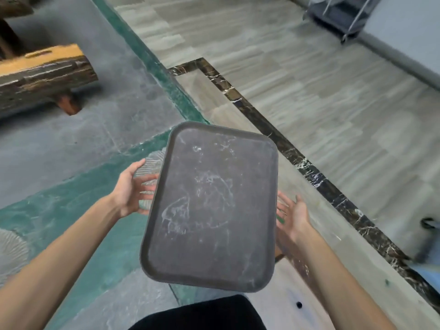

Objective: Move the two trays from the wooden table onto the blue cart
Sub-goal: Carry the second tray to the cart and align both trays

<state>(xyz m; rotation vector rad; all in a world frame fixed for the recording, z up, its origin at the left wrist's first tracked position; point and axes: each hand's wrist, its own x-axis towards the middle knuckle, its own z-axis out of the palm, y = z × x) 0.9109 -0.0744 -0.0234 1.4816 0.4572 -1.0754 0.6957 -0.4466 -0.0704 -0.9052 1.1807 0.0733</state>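
A dark grey rectangular tray (pixel 212 208), scuffed with white marks, hangs tilted in the air above the floor in front of me. My left hand (pixel 129 189) grips its left edge. A pale ribbed piece (pixel 148 166) shows between this hand and the tray; I cannot tell what it is. My right hand (pixel 294 217) is palm up at the right edge, its fingertips going under the tray. The blue cart (pixel 427 275) shows only as a blue corner and a caster at the lower right. A thick wooden slab table (pixel 42 75) stands at the upper left.
The floor is grey stone with green bands on the left and pale tiles on the right, split by a dark marble strip (pixel 307 167). A grey wheeled cart (pixel 342 13) stands by the far wall. Another ribbed round shape (pixel 12 253) lies at the left edge.
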